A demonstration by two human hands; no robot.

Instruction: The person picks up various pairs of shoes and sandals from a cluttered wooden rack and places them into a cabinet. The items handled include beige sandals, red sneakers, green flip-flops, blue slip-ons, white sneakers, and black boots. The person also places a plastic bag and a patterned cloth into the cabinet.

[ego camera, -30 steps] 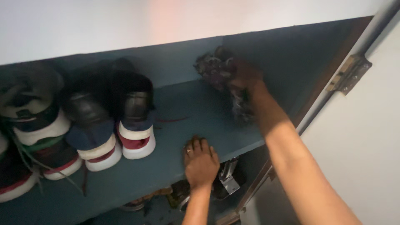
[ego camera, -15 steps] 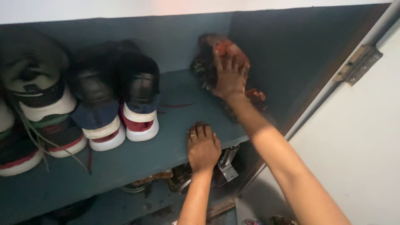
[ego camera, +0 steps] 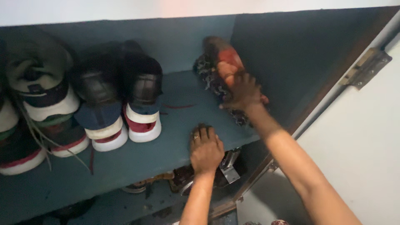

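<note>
**Dark shoe tilting against the cupboard's right wall**

I am watching my right hand (ego camera: pixel 241 89) closing its fingers over a dark patterned shoe with a red lining (ego camera: pixel 218 66), which is sitting tilted at the back right corner of the blue shelf (ego camera: pixel 183 137). My left hand (ego camera: pixel 205 148) is lying flat, fingers together, on the shelf's front edge. I am judging the shoe could be slipping off toward the lower shelf, since it is leaning rather than lying flat. Sneakers (ego camera: pixel 141 104) are crowding the left side, well apart from it. The side wall and the door hinge (ego camera: pixel 366 66) are hemming in my right arm.
</note>
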